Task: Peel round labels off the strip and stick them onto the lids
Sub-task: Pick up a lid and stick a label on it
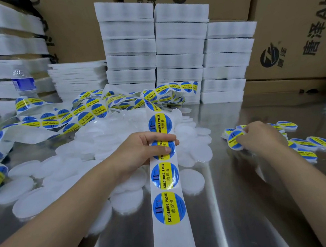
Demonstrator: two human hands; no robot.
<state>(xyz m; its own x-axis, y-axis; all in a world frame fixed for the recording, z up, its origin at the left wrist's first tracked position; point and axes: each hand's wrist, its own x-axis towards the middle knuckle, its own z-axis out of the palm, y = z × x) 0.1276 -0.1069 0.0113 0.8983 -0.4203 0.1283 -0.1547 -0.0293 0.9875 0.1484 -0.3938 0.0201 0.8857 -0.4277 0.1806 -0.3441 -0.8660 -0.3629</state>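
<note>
Pinched the label strip [168,198] in the left hand [141,151], thumb laid across one blue-and-yellow round label [172,152]. Trailed from a tangled heap at the back, over the pile of bare white lids [119,135], down to the near edge of the steel table [245,205]. Curled the right hand [259,136], well apart from the left, onto a labelled lid [234,141] (print reading SOLDERING PASTE) beside a cluster of other labelled lids [311,145]. Stood behind all this: stacked white foam trays [178,48], a water bottle [23,81], cardboard cartons [291,21].
</note>
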